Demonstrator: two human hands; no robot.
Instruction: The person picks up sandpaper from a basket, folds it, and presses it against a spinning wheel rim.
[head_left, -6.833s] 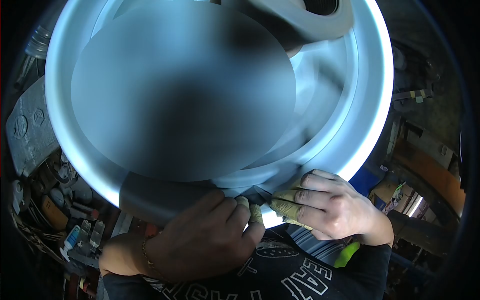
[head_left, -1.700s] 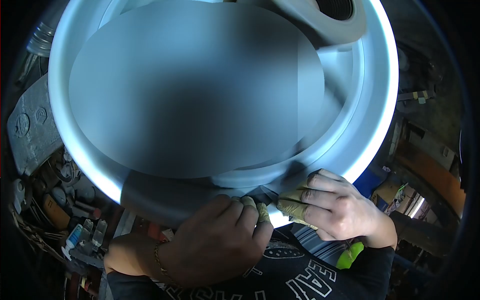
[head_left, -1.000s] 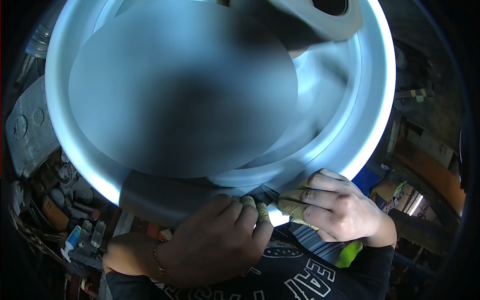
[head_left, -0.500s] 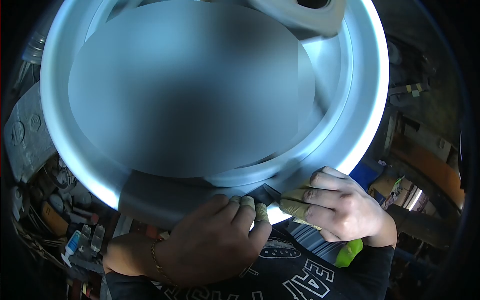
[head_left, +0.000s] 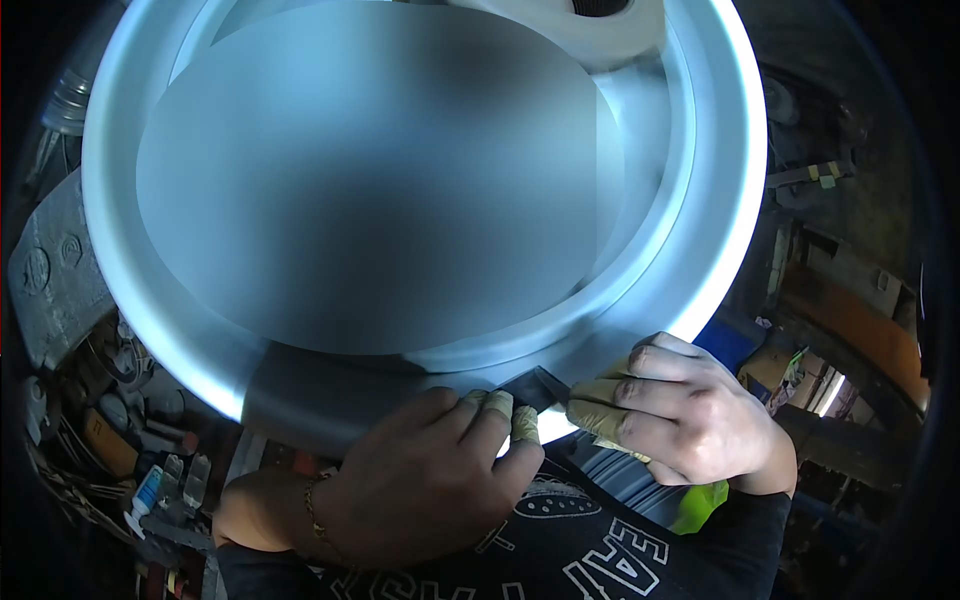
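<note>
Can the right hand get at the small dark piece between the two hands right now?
Likely yes: the right hand has its covered fingertips beside the dark piece, with nothing visible blocking; contact is unclear.

I have the left hand (head_left: 430, 470) at near left, back up, fingers (head_left: 488, 432) curled rightward; the right hand (head_left: 695, 410) faces it from near right, fingers bent, bunched together.
</note>
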